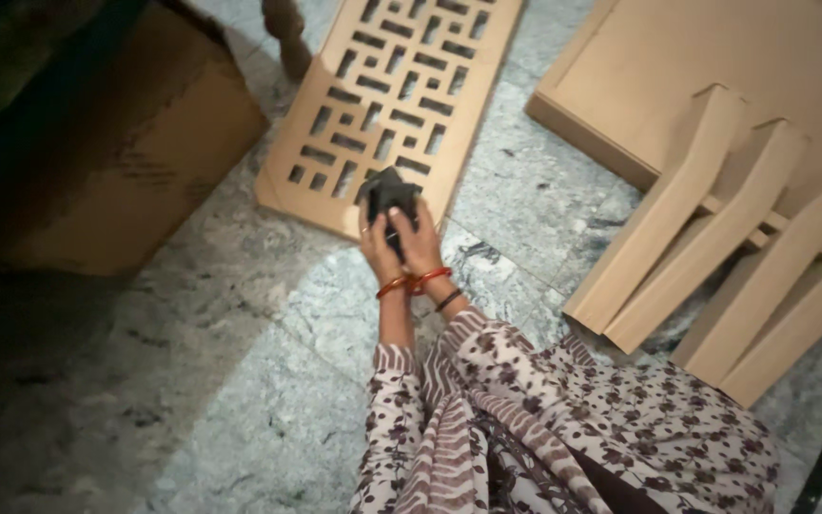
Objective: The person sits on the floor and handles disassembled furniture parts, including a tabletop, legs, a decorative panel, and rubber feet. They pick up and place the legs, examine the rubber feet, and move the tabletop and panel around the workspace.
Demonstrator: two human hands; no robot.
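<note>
- The left hand (377, 249) and the right hand (420, 246) sit side by side at centre frame, both wrapped around one small dark crumpled pad, seemingly cloth or abrasive sheet (391, 195); fingers of each are curled over its lower half, so both are gripping it together.
- Red and orange bangles (411, 282) ring both wrists, which touch each other; patterned brown-and-cream sleeves (487, 400) run down to the lower right of the frame.
- The pad rests against the near corner of a pale tan wooden lattice panel with cut-out rectangular slots (401, 86), which lies directly ahead of the hands, toward the top of the frame.
- The panel's long axis runs from the hands up and slightly right, away from the person; neither hand is clearly nearer, though the left sits a touch closer to the panel's lower left edge.
- The panel lies flat on a grey-white mottled stone floor (240, 343).
- At upper left a brown cardboard box (126, 162) stands in shadow, well apart from the hands.
- At right, a flat tan board (715, 48) and a set of slanted tan wooden slats (734, 247) lie on the floor, near the right arm but not touching it.
- A turned wooden leg (287, 33) shows at the top edge, just beside the panel.
</note>
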